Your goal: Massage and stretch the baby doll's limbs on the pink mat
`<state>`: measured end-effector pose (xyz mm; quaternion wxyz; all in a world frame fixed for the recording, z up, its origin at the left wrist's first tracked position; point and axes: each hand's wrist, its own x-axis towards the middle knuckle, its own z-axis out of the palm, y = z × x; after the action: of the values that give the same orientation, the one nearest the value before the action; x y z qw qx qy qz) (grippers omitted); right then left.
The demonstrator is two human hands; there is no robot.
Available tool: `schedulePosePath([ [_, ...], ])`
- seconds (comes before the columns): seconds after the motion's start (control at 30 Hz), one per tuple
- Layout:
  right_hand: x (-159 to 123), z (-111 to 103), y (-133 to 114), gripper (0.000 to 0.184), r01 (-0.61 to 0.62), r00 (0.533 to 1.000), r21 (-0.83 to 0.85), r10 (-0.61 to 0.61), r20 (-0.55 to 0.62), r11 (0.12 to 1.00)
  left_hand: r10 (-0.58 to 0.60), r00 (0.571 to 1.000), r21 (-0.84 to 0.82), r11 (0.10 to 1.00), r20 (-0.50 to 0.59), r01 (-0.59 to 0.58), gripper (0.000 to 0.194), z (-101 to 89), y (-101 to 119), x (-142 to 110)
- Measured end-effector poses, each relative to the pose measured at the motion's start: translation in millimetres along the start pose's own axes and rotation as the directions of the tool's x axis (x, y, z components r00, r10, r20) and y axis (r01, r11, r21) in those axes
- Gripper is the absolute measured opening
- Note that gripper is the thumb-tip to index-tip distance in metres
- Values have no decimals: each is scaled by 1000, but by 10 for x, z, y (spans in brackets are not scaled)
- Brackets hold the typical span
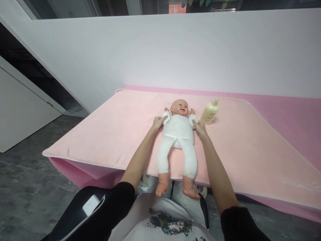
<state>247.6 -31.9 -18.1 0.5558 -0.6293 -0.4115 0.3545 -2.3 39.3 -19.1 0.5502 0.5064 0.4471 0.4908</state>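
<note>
A baby doll (178,126) with a white cloth body lies on its back, its head toward the wall and its bare feet past the table's near edge. My left hand (158,122) is closed around the doll's arm on the left side of the picture. On the other side, my right hand (200,128) grips the doll's other arm. Both doll arms are bent up beside its head. Just beyond my right hand stands a pump bottle (209,112) of pale yellow liquid, close to the doll but apart from it.
A light pink mat (105,134) covers most of the table, over a darker pink cloth (283,117). Behind it rises a white wall (160,53). Grey floor (30,187) and a white door-like panel (22,107) are at the left.
</note>
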Motion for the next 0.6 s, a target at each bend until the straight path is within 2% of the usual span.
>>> schedulePosePath([
  [0.1, -13, 52, -5, 35, 33, 987, -260, -73, -144, 965, 44, 991, 187, 982, -123, -20, 50, 50, -6, 89],
  [0.2, -37, 32, 19, 39, 55, 986, -326, -102, -129, 944, 103, 986, 282, 957, -129, -63, 52, 57, -1, 78],
  [0.3, -71, -52, 47, 43, 80, 997, -146, -83, -11, 986, 125, 992, 168, 978, -16, -121, 46, 8, 7, -21],
  [0.43, -121, -186, 58, 35, 51, 980, 147, -78, 184, 988, 68, 985, -95, 994, 156, -54, 36, -93, 32, -152],
  [0.5, -145, -235, 57, 28, 33, 971, 197, -78, 225, 980, 47, 987, -181, 983, 150, -19, 35, -127, 48, -184],
  [0.6, -177, -272, 56, 15, 49, 974, 222, -96, 207, 974, 44, 996, -253, 967, 81, -22, 28, -142, 59, -200],
])
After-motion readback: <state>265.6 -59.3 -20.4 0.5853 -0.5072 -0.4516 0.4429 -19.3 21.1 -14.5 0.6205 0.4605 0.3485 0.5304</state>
